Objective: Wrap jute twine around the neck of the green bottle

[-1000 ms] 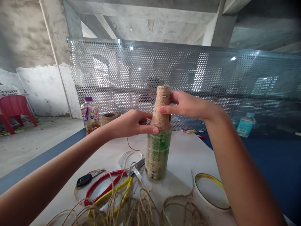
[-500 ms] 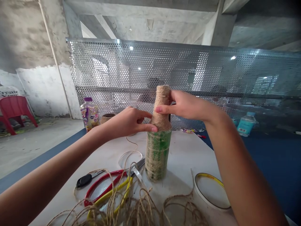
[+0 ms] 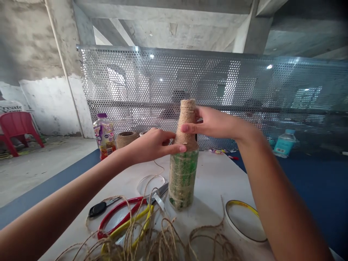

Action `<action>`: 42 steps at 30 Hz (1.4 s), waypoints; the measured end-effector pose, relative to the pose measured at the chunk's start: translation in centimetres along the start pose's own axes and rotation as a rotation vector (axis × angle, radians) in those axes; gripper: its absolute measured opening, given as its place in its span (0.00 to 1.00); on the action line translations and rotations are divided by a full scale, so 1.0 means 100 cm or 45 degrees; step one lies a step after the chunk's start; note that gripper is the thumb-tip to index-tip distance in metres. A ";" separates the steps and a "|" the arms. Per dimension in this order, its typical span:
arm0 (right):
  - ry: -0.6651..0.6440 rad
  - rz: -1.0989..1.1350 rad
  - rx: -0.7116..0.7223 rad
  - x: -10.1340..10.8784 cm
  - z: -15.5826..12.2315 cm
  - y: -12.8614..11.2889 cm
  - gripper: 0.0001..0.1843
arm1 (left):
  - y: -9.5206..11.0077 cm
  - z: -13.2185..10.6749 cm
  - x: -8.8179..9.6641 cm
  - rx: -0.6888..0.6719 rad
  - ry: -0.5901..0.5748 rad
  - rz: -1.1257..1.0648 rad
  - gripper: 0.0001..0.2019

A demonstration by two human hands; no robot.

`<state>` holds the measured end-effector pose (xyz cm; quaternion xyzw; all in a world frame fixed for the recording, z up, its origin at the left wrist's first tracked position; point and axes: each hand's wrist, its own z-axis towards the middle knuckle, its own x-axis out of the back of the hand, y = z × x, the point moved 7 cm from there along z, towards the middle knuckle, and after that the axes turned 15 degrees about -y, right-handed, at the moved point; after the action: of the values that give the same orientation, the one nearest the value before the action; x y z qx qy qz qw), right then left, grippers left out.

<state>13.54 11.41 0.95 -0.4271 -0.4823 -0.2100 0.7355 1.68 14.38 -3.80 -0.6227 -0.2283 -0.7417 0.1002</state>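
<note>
A green bottle [image 3: 182, 174] stands upright on the white table [image 3: 214, 177], its neck and shoulder wound tightly in jute twine and its body loosely wrapped. My right hand [image 3: 214, 123] is wrapped round the twine-covered neck. My left hand [image 3: 152, 145] pinches the twine at the bottle's shoulder, with the index finger pressed on the wrap. A strand of twine [image 3: 157, 168] hangs from that hand down to the table.
Loose jute twine [image 3: 163, 243] is piled at the near edge. Red and yellow scissors [image 3: 127, 217] lie left of the bottle, a tape roll [image 3: 246, 224] to its right. A juice bottle [image 3: 104, 135] and twine spool [image 3: 126, 137] stand at the back left, before a perforated metal screen [image 3: 217, 83].
My left hand has shifted slightly along the bottle's shoulder and the hanging strand has swung. The bottle and my right hand have stayed almost still.
</note>
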 end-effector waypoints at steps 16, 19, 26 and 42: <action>-0.008 0.081 0.047 0.002 -0.004 0.000 0.14 | 0.002 -0.002 0.001 -0.119 -0.038 0.002 0.23; 0.044 0.013 0.001 0.004 -0.003 -0.002 0.12 | 0.002 -0.002 0.001 -0.121 -0.030 0.028 0.23; -0.059 0.171 0.141 0.000 -0.008 -0.008 0.10 | -0.001 0.001 -0.005 -0.110 -0.041 -0.075 0.26; 0.620 0.065 0.026 0.030 -0.029 -0.021 0.21 | 0.002 -0.002 0.004 -0.151 0.045 0.021 0.28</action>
<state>14.90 8.19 4.06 -0.3685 -0.2818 -0.2832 0.8394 1.49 14.19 -3.39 -0.6161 -0.1770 -0.7640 0.0734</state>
